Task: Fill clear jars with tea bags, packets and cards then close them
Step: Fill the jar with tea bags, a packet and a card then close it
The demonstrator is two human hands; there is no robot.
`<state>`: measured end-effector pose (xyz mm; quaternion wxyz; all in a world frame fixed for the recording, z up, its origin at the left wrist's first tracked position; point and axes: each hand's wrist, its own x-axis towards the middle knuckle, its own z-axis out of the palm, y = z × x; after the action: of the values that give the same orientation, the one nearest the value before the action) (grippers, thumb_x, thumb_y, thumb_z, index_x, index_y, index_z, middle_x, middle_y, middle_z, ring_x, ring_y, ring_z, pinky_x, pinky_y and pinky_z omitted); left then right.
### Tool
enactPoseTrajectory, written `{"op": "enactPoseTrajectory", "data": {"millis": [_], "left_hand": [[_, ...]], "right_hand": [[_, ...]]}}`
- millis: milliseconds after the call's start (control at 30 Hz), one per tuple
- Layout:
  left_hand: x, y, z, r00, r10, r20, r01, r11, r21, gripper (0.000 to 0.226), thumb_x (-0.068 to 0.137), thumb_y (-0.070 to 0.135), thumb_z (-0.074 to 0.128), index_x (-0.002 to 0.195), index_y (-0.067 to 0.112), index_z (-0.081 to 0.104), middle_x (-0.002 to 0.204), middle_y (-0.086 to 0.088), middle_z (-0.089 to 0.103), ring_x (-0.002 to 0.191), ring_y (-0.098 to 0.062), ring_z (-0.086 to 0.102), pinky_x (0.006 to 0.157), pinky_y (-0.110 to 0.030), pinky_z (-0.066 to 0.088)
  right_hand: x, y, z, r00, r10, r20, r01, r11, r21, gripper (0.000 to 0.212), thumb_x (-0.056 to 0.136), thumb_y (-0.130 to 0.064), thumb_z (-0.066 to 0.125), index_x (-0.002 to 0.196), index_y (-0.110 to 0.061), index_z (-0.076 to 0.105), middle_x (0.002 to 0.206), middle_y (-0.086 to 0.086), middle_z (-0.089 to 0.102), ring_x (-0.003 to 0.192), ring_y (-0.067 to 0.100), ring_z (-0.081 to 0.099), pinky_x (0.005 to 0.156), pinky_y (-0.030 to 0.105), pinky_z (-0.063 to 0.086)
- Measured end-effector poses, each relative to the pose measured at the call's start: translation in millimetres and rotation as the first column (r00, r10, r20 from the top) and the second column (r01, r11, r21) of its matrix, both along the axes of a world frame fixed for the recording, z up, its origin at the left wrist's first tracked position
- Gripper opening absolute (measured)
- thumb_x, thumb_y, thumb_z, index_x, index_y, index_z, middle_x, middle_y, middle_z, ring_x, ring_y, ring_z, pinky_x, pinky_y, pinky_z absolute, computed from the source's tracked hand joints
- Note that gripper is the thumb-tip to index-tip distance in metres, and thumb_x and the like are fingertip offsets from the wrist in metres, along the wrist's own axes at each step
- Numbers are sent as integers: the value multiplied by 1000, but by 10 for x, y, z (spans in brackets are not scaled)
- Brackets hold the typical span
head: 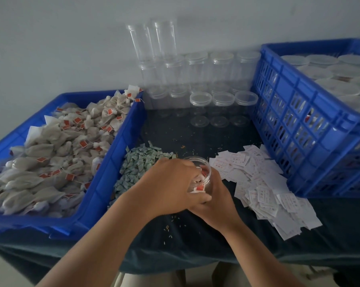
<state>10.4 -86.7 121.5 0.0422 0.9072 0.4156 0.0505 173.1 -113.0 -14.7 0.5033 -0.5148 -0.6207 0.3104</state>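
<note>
The jar (207, 171) is held just right of the tea-bag tray (117, 146). The right hand (215, 196) wraps its wall; the left hand (173, 187) pinches tea bags (200, 187) at its mouth. Probably light, slick plastic: grip mid-wall, firmly, without squeezing.

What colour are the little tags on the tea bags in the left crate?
The tags are orange-red, clearest in the head view.

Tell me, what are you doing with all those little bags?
A person is filling a clear jar with tea bags. The right hand holds the jar while the left hand tucks the bags into its open mouth. Green packets and white cards lie beside it. Empty jars stand behind.
</note>
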Motion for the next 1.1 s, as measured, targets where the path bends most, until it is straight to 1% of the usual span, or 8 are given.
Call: {"op": "enactPoseTrajectory", "data": {"millis": [67,300,400,500,600,700,833,1100], "left_hand": [[-19,-8,15,995,21,100,-28,997,70,52,88,80,52,117,40,69,107,22,64,90,2,54,97,-33,49],[-39,-59,-40,996,-27,-86,11,983,-181,43,96,78,52,78,39,51,81,14,62,74,7,53,123,-39,18],[-199,6,24,972,41,233,24,963,-269,40,93,78,55,109,44,70,107,24,71,96,8,66,102,-21,48],[-431,207,8,774,259,577,-197,966,-168,16,104,54,56,105,49,70,104,36,71,91,14,67,73,-7,50],[-766,510,-220,795,530,294,-488,848,-207,16,108,41,57,119,44,69,110,23,74,84,2,69,69,-22,54],[-931,621,-656,822,555,-128,-567,775,-278,44,102,37,69,145,30,60,142,3,61,121,-20,64,99,-41,56],[-936,582,-1063,791,595,143,-563,799,-209,10,101,28,72,111,29,74,108,9,63,106,-16,66,83,-30,48],[-852,477,-686,555,608,567,-499,789,-358,16,95,44,79,111,42,77,91,23,75,85,8,70,77,-17,55]], "right_hand": [[1,2,-8,1000,-2,4,2,1000,1,81,73,-46,95,134,-59,44,120,-24,72,102,2,74,77,12,56],[4,-7,11,1000,-1,-4,1,1000,14,84,70,-43,95,136,-58,45,123,-20,72,103,7,76,76,19,60],[-12,-25,41,999,-17,37,16,999,35,86,70,-54,96,137,-58,43,125,-28,69,104,0,74,77,16,60],[-6,-22,38,999,-41,32,39,998,39,87,65,-63,94,134,-62,41,129,-31,64,113,-2,70,85,20,61],[3,-24,36,998,-49,34,48,998,45,87,64,-67,90,134,-65,39,131,-33,61,119,-2,67,91,18,57],[4,-28,48,999,-43,25,42,999,33,89,63,-67,90,137,-59,40,132,-34,59,120,-3,66,93,13,55],[-2,-22,44,999,-37,13,37,999,7,97,61,-68,91,143,-45,43,132,-35,60,118,-5,67,90,10,54],[-7,-29,46,999,-32,5,32,999,28,90,65,-63,92,139,-50,44,132,-35,61,118,-8,65,88,5,50]]}}
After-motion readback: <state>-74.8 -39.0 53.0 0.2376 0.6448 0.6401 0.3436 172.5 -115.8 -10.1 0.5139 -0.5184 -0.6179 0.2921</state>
